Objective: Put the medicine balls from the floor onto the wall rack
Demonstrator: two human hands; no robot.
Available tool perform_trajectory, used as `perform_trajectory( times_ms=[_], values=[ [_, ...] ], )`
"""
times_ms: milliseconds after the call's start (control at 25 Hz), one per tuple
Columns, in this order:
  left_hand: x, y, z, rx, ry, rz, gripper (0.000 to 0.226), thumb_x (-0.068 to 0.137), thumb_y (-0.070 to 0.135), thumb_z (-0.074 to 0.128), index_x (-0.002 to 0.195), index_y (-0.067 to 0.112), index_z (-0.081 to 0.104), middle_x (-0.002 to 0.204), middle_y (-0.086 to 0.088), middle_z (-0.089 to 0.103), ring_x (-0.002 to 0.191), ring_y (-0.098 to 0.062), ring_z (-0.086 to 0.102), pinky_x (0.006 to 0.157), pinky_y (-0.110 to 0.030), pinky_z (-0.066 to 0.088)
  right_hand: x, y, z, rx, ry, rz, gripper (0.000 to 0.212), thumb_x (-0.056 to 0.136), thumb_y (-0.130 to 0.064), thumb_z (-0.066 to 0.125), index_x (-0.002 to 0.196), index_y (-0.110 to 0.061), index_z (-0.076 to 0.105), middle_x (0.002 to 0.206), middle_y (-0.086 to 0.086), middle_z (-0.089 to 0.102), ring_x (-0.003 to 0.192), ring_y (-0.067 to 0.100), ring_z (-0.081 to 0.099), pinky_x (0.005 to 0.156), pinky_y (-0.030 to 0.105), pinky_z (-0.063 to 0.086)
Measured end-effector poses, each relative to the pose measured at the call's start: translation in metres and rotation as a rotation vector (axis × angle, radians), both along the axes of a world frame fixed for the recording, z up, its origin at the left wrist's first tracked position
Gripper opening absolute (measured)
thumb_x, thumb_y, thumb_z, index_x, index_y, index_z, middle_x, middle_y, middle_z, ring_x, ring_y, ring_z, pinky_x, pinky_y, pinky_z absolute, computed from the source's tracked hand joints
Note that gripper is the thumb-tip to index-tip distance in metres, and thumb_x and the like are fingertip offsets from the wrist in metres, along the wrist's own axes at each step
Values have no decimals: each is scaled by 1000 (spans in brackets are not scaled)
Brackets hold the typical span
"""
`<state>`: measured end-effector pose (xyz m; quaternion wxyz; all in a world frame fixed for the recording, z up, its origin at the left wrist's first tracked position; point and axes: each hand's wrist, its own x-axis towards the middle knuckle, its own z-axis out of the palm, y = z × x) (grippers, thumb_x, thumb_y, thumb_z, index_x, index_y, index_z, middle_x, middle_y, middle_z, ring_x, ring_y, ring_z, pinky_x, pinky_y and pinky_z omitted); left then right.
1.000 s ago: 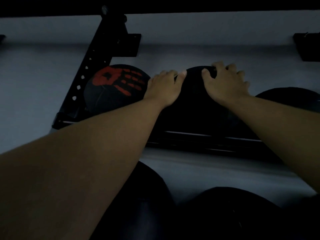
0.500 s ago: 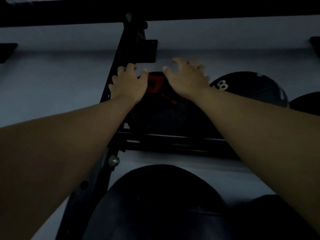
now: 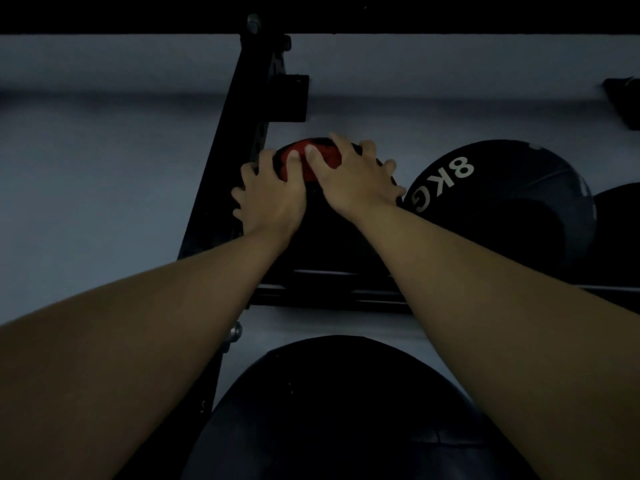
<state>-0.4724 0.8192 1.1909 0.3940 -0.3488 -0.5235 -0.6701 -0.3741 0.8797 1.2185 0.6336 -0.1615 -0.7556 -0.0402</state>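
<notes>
A black medicine ball with a red print (image 3: 329,233) rests at the left end of the black wall rack (image 3: 329,293), against the slanted upright (image 3: 242,140). My left hand (image 3: 273,199) grips its upper left side and my right hand (image 3: 353,181) its upper right, fingers spread over the top. Beside it on the right sits a black ball marked 8KG (image 3: 502,199), touching or nearly touching it. The edge of a third dark ball (image 3: 620,230) shows at the far right of the same shelf.
A large dark ball (image 3: 346,410) sits on a lower level, under my forearms. The pale wall runs behind the rack. A black bracket (image 3: 623,102) is fixed to the wall at the upper right, and a dark beam spans the top.
My view and both hands have shifted left, from the middle 8KG ball to the red-print ball. The hands, hovering half a second ago, now clasp that ball's top.
</notes>
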Motion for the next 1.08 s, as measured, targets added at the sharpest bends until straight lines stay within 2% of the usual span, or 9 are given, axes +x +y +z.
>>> perform_trajectory(
  times_ms=[240, 440, 600, 720, 840, 920, 1000, 1040, 1080],
  values=[
    [-4, -5, -3, -48, 64, -23, 69, 102, 72, 28, 160, 35, 34, 165, -13, 33, 148, -42, 34, 119, -62, 31, -1, 4, -3, -2, 43, 57, 76, 91, -82, 30, 159, -47, 30, 170, 5, 24, 149, 43, 24, 115, 74, 18],
    [-2, -7, -3, -72, 78, 5, 67, 105, 67, 26, 161, 32, 32, 165, -15, 32, 148, -43, 33, 118, -63, 32, 7, 4, -1, -13, -51, 89, 75, 94, -80, 29, 162, -48, 21, 173, 4, 14, 155, 42, 14, 119, 74, 11],
    [2, -15, -4, -199, 64, 68, 70, 108, 63, 19, 166, 25, 21, 168, -20, 26, 149, -46, 30, 116, -64, 32, 17, 5, -1, -58, -158, 112, 74, 99, -76, 26, 165, -47, 10, 178, 1, -2, 162, 37, -8, 124, 69, -4],
    [11, -26, -1, -359, 47, 141, 73, 109, 60, 15, 169, 18, 10, 172, -23, 17, 152, -48, 26, 117, -62, 30, 25, 0, -7, -81, -206, 97, 71, 104, -67, 27, 166, -42, 5, 178, 5, -8, 163, 32, -11, 128, 60, -4],
    [21, -42, -2, -520, 50, 222, 73, 111, 56, 15, 170, 16, 3, 175, -22, 11, 155, -48, 25, 119, -58, 30, 45, -5, -22, -75, -214, 206, 71, 107, -53, 41, 168, -32, 11, 177, 10, 1, 163, 27, 2, 132, 46, 6],
    [27, -54, -12, -659, 77, 279, 75, 111, 55, 21, 170, 18, -6, 177, -20, 4, 158, -45, 22, 122, -57, 29, 65, -6, -40, -67, -234, 238, 70, 106, -42, 53, 167, -27, 22, 175, 11, 15, 161, 24, 17, 129, 33, 18],
    [34, -72, -22, -809, 115, 293, 81, 109, 55, 35, 169, 19, -6, 178, -18, 3, 159, -42, 23, 126, -51, 30, 91, -7, -58, -41, -274, 208, 62, 104, -36, 58, 161, -23, 38, 166, 9, 38, 151, 23, 38, 110, 14, 34],
    [44, -84, -26, -842, 152, 289, 81, 108, 53, 42, 170, 19, 2, 177, -18, 11, 157, -40, 29, 125, -47, 32, 110, -11, -64, -55, -275, 177, 57, 104, -35, 59, 158, -23, 44, 160, 9, 47, 144, 22, 46, 98, 11, 36],
    [57, -93, -30, -879, 176, 266, 76, 107, 49, 47, 168, 17, 16, 173, -18, 24, 153, -38, 37, 122, -43, 36, 128, -14, -70, -82, -282, 127, 54, 104, -36, 58, 155, -23, 47, 155, 9, 53, 138, 23, 51, 92, 12, 36]
  ],
)
